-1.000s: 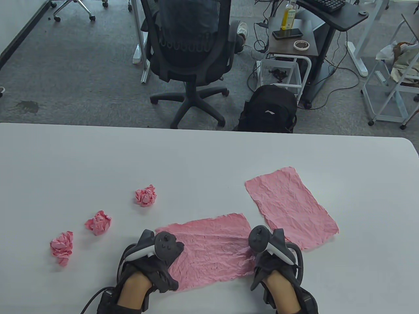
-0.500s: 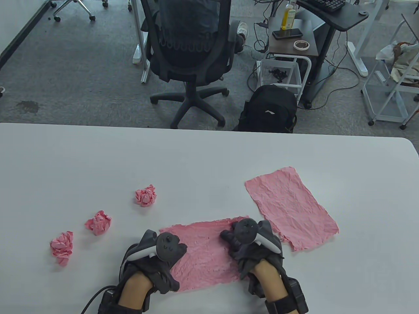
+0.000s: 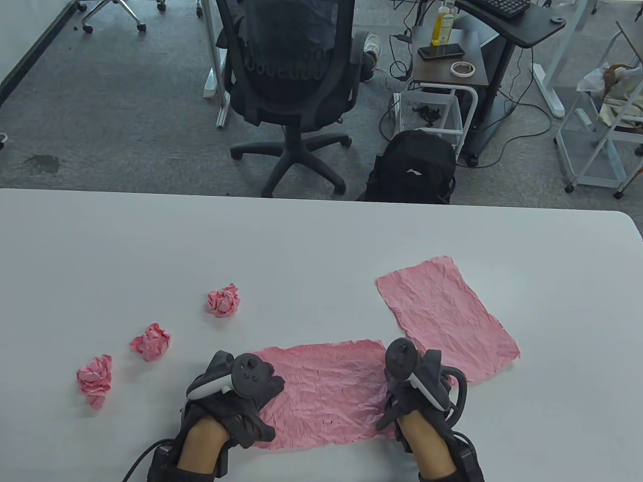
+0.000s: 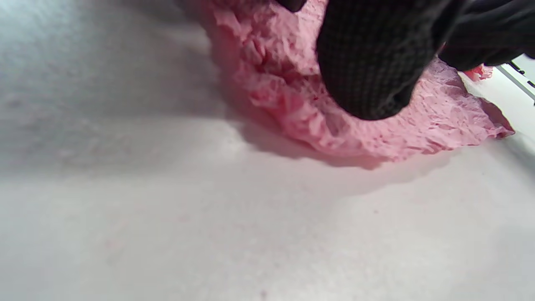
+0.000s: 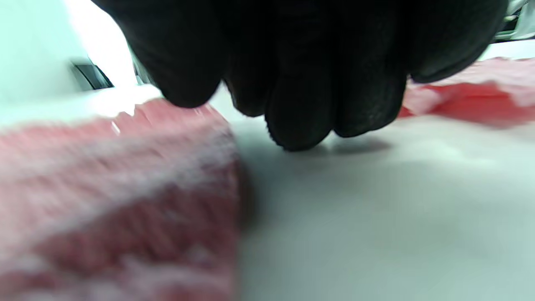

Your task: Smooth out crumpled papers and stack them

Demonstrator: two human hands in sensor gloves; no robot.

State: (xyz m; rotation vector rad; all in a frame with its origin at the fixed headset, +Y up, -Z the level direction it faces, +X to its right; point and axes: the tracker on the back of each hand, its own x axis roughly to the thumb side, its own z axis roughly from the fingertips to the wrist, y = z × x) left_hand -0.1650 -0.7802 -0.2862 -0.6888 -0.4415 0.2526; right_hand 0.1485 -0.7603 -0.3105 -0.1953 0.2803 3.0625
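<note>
Pink crumpled paper sheet (image 3: 326,389) lies spread near the white table's (image 3: 301,241) near edge. I see my left hand (image 3: 236,396) pressing flat on its left end and my right hand (image 3: 417,391) resting at its right end. A second flattened pink sheet (image 3: 447,316) lies far right; three pink paper balls (image 3: 150,341) sit left.

1. Table view: even, bright overhead light, sharp focus — soft shadows only.
2. Left wrist view: bench (image 4: 209,230) grainy, soft shadow under the paper.
3. Right wrist view: heavily blurred — glare at upper left.
</note>
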